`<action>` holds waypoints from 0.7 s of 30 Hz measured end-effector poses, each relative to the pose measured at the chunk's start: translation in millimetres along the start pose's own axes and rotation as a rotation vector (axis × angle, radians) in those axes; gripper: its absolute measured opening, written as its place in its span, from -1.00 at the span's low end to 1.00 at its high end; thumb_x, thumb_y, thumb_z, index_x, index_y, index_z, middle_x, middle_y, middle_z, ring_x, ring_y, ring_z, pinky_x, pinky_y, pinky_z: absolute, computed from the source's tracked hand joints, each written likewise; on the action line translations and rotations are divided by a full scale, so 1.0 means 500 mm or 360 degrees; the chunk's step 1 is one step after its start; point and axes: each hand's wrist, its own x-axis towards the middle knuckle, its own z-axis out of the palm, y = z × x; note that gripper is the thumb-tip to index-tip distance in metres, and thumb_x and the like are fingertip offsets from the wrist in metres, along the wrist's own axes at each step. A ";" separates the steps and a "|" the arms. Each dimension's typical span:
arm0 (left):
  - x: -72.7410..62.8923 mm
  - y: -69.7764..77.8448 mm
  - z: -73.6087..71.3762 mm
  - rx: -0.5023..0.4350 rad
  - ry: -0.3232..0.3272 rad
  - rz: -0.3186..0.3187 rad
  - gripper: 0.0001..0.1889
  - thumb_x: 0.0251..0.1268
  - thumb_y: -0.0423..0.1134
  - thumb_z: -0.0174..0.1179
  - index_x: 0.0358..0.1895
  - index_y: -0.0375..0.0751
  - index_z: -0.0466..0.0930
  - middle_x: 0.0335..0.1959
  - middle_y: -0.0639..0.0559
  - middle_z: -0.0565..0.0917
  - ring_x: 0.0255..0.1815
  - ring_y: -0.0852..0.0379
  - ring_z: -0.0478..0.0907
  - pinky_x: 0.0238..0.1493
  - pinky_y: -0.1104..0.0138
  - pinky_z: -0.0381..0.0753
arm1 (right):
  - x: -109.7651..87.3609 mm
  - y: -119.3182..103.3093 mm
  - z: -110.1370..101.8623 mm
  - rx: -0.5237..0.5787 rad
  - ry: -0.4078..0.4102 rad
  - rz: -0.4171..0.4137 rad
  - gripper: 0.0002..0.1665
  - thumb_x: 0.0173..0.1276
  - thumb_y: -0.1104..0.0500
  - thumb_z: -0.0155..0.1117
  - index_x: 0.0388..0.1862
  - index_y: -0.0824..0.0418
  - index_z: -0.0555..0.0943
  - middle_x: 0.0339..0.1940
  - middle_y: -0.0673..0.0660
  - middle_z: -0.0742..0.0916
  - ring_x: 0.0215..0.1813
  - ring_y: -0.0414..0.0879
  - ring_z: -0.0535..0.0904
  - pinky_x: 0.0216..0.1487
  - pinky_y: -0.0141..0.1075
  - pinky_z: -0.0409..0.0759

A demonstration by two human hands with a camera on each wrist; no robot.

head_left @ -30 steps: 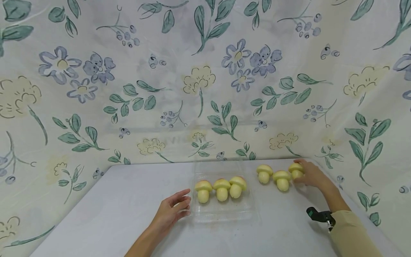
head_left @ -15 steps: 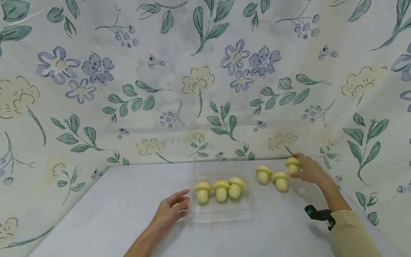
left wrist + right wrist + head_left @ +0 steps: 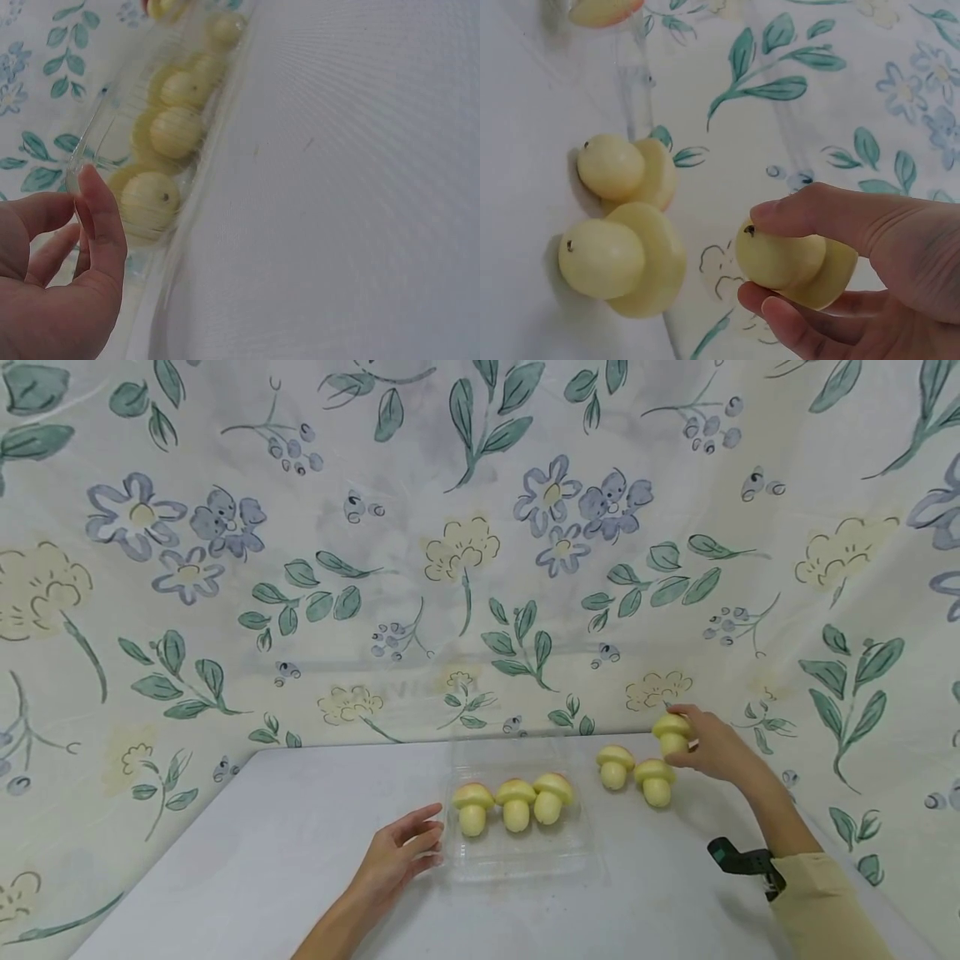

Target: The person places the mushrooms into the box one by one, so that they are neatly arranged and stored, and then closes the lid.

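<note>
My right hand (image 3: 716, 750) holds a pale yellow mushroom-shaped piece (image 3: 671, 737) between thumb and fingers, raised above the table's back right. The right wrist view shows the thumb on the stem (image 3: 780, 259) and fingers beneath. Two similar mushroom-shaped pieces (image 3: 615, 767) stand on the table just left of that hand. A clear plastic container (image 3: 517, 862) at the middle holds three more mushroom-shaped pieces (image 3: 516, 804) in a row. At the container's left side rests my left hand (image 3: 397, 856), fingers relaxed and slightly bent, tips close to its edge; whether they touch is unclear.
The white table (image 3: 300, 827) ends at a floral cloth (image 3: 390, 610) hanging behind it. A black device (image 3: 742, 858) is strapped at the right wrist, by a beige sleeve (image 3: 825, 902).
My right hand has lifted the mushroom-shaped piece off the table and carried it slightly left. The left hand and the pieces in the container have stayed put.
</note>
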 end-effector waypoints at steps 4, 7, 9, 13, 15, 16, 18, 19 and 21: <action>0.000 0.000 0.002 0.0006 0.0003 -0.0009 -0.42 0.34 -0.35 0.22 0.40 -0.34 0.32 -0.09 0.05 0.53 -0.19 0.18 0.50 -0.21 0.41 0.68 | -0.002 -0.017 -0.002 0.0004 0.0013 -0.0027 -0.10 0.20 0.16 0.45 0.43 0.33 0.21 0.10 0.47 0.51 -0.08 0.20 0.60 -0.20 -0.11 0.68; 0.001 0.000 0.004 0.0004 0.0020 -0.0018 -0.43 0.33 -0.36 0.22 0.39 -0.33 0.34 -0.09 0.04 0.54 -0.20 0.17 0.51 -0.22 0.41 0.68 | -0.002 -0.028 -0.001 0.0021 0.0013 -0.0044 -0.10 0.20 0.18 0.45 0.43 0.33 0.22 0.11 0.46 0.51 -0.09 0.17 0.60 -0.18 -0.11 0.68; 0.001 0.001 0.003 0.0001 0.0018 -0.0013 -0.43 0.33 -0.37 0.22 0.40 -0.34 0.33 -0.09 0.04 0.54 -0.20 0.17 0.50 -0.22 0.41 0.68 | -0.001 -0.034 0.000 0.0030 0.0010 -0.0054 -0.11 0.20 0.20 0.44 0.43 0.33 0.22 0.10 0.46 0.51 -0.11 0.15 0.60 -0.19 -0.12 0.68; 0.000 0.001 0.002 -0.0004 0.0011 -0.0006 -0.42 0.33 -0.36 0.22 0.40 -0.36 0.32 -0.10 0.04 0.54 -0.20 0.17 0.50 -0.22 0.41 0.68 | 0.000 -0.044 0.003 0.0046 0.0003 -0.0068 -0.13 0.20 0.20 0.45 0.42 0.29 0.24 0.07 0.43 0.52 -0.15 0.10 0.60 -0.22 -0.17 0.66; 0.000 0.001 0.002 -0.0006 0.0012 -0.0009 -0.42 0.34 -0.36 0.22 0.40 -0.35 0.31 -0.10 0.04 0.54 -0.20 0.18 0.50 -0.22 0.41 0.68 | -0.001 -0.049 0.005 0.0053 0.0000 -0.0068 -0.13 0.19 0.20 0.45 0.41 0.27 0.25 0.06 0.42 0.53 -0.17 0.07 0.60 -0.23 -0.19 0.65; 0.000 0.001 0.002 -0.0005 0.0011 -0.0008 -0.42 0.35 -0.36 0.21 0.41 -0.35 0.31 -0.10 0.04 0.53 -0.20 0.18 0.50 -0.22 0.41 0.68 | -0.002 -0.053 0.005 0.0057 -0.0003 -0.0070 -0.13 0.19 0.20 0.45 0.41 0.26 0.25 0.06 0.42 0.52 -0.18 0.07 0.60 -0.24 -0.20 0.65; 0.000 0.000 0.002 -0.0009 0.0014 -0.0006 -0.42 0.35 -0.36 0.21 0.41 -0.36 0.31 -0.11 0.03 0.52 -0.20 0.17 0.50 -0.22 0.41 0.68 | -0.003 -0.059 0.007 0.0061 -0.0006 -0.0071 -0.13 0.18 0.21 0.45 0.42 0.25 0.25 0.07 0.41 0.53 -0.19 0.05 0.60 -0.25 -0.21 0.65; 0.000 0.000 0.002 -0.0013 0.0013 -0.0004 -0.43 0.35 -0.36 0.20 0.41 -0.35 0.31 -0.11 0.04 0.52 -0.20 0.17 0.50 -0.22 0.41 0.68 | -0.003 -0.062 0.008 0.0064 -0.0007 -0.0072 -0.12 0.18 0.22 0.46 0.42 0.25 0.25 0.07 0.41 0.53 -0.20 0.05 0.60 -0.25 -0.22 0.65; 0.001 -0.001 0.002 -0.0012 0.0016 -0.0001 -0.43 0.36 -0.36 0.20 0.40 -0.35 0.31 -0.11 0.03 0.52 -0.20 0.17 0.50 -0.22 0.41 0.68 | -0.004 -0.070 0.010 0.0072 -0.0011 -0.0077 -0.12 0.17 0.22 0.46 0.42 0.24 0.25 0.08 0.40 0.52 -0.21 0.04 0.60 -0.25 -0.23 0.65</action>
